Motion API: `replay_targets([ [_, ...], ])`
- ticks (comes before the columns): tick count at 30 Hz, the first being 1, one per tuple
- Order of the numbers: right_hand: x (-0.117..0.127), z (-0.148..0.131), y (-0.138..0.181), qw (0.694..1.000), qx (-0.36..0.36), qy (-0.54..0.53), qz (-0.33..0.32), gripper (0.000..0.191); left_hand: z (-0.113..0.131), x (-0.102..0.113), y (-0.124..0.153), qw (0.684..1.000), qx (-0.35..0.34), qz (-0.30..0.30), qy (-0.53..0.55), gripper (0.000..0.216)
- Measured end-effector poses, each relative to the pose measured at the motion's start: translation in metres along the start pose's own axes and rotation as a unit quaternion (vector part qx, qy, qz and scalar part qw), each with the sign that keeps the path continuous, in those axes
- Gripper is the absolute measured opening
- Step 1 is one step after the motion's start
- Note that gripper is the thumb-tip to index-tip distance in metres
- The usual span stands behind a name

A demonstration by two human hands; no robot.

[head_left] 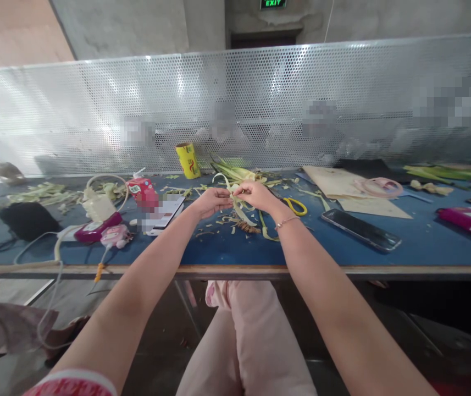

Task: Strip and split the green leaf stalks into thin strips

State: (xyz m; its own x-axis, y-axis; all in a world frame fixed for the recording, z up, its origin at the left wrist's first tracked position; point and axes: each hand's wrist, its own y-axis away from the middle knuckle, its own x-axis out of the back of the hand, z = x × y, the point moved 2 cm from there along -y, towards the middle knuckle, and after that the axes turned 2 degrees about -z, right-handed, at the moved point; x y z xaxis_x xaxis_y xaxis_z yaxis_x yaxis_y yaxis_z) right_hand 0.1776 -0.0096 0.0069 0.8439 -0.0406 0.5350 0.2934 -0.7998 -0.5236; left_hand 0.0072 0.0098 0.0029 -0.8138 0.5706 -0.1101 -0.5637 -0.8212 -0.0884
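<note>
Over the middle of the blue table, my left hand (214,202) and my right hand (256,194) meet with fingertips pinched on a pale green leaf strip (242,214). One end of the strip curls up above my fingers, and another part hangs below them. Just behind my hands lies a bundle of long green leaves (237,171). Beneath the strip is a brown, knobbly piece (248,227), its kind unclear. Yellow-handled scissors (295,207) rest beside my right wrist, their blades mostly hidden.
A yellow can-like tube (188,160) stands at the back. Phones (361,229), a red box (142,191), a power strip with cables (97,228), paper sheets (342,187), a pink tape roll (381,187) and leaf scraps lie around. A perforated metal panel (251,82) closes the table's far side.
</note>
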Motion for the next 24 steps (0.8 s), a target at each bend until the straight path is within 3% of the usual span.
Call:
replay_targets([
  [5,-0.009,-0.006,-0.002,0.998,-0.013,-0.055,0.036,0.011,0.0,-0.003,0.001,1.0,0.001,0.013,-0.01,0.023],
  [11,-0.006,0.002,-0.007,0.982,-0.044,-0.129,0.132,0.026,0.003,-0.006,0.001,0.998,-0.028,0.059,0.019,0.028],
  [14,-0.001,0.017,-0.009,0.97,-0.12,-0.105,0.182,0.028,0.007,-0.005,0.0,0.993,-0.062,0.088,0.049,0.031],
  [18,-0.006,0.031,-0.011,0.96,-0.227,-0.112,0.119,0.039,0.011,-0.005,0.001,0.986,-0.099,0.111,0.072,0.028],
  [24,-0.016,0.025,-0.009,0.954,-0.194,-0.226,0.04,0.073,0.014,-0.008,0.003,0.974,-0.141,0.145,0.1,0.025],
])
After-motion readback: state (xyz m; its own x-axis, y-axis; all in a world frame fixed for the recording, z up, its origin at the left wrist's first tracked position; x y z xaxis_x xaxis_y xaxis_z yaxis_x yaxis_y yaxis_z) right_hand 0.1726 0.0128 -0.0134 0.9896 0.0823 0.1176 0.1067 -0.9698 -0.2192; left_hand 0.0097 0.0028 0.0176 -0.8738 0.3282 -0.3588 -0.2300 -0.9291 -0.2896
